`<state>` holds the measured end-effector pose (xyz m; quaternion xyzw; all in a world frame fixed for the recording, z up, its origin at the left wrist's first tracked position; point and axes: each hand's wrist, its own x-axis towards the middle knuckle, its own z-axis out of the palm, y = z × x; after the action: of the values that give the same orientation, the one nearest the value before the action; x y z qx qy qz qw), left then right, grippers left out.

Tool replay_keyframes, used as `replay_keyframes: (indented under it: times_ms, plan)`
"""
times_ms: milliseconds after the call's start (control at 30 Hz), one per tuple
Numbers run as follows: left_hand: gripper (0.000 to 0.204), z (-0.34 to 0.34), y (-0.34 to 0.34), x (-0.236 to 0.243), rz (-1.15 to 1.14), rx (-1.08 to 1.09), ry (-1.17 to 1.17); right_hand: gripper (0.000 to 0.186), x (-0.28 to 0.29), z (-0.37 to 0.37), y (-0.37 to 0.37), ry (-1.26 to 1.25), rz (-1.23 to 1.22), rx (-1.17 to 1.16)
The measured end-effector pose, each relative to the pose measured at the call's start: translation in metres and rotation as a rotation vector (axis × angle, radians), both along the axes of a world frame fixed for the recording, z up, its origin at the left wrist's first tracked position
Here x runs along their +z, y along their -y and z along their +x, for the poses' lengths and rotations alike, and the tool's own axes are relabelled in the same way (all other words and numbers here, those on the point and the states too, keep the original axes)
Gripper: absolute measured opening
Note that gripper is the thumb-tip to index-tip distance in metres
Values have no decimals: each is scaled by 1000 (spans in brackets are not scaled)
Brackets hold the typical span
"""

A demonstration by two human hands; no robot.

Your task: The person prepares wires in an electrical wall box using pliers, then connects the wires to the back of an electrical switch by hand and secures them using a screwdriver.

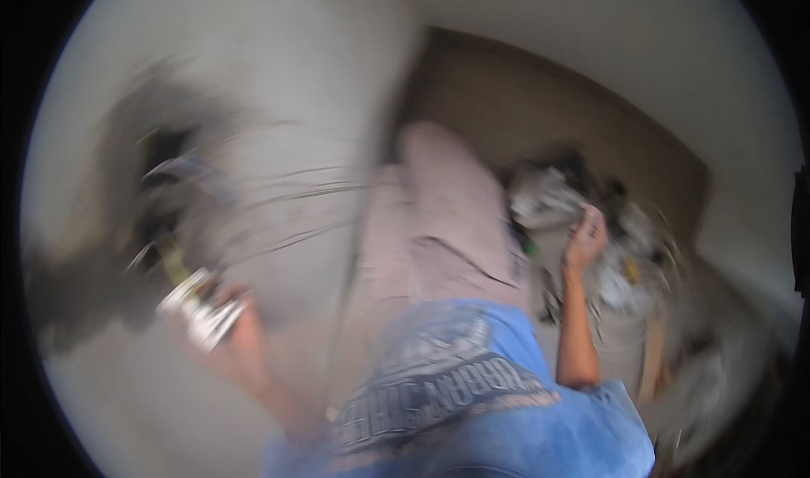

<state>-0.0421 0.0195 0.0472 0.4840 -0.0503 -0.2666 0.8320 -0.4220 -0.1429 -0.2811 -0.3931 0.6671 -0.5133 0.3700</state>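
Note:
The picture is heavily blurred by motion. My left hand [229, 316] is out at the lower left and grips a small whitish package with dark print [199, 306]. My right hand [585, 240] hangs at my right side over a heap of rubbish, fingers loosely curled; whether it holds anything I cannot tell. Between my arms I see my blue printed shirt [472, 394] and my legs in pale pink trousers [439, 216].
A pile of crumpled bags, wrappers and scraps [591, 225] lies on the floor at the right, by a brown surface [540, 98]. A pale counter or wall [253, 73] with a dark smeared patch [160, 157] fills the left.

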Motion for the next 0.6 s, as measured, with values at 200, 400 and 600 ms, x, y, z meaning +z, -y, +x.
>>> replay_keyframes:
  times_ms: [200, 400, 600]
  plan:
    - [49, 12, 29, 1, 179, -25, 121, 15, -119, -174, -137, -605, 329, -357]
    - [49, 23, 26, -4, 156, -143, 113, 15, -164, -141, -200, -659, 412, 15]
    - [53, 32, 21, 2, 123, -178, 94, 46, -155, -44, -133, -578, 321, 535]
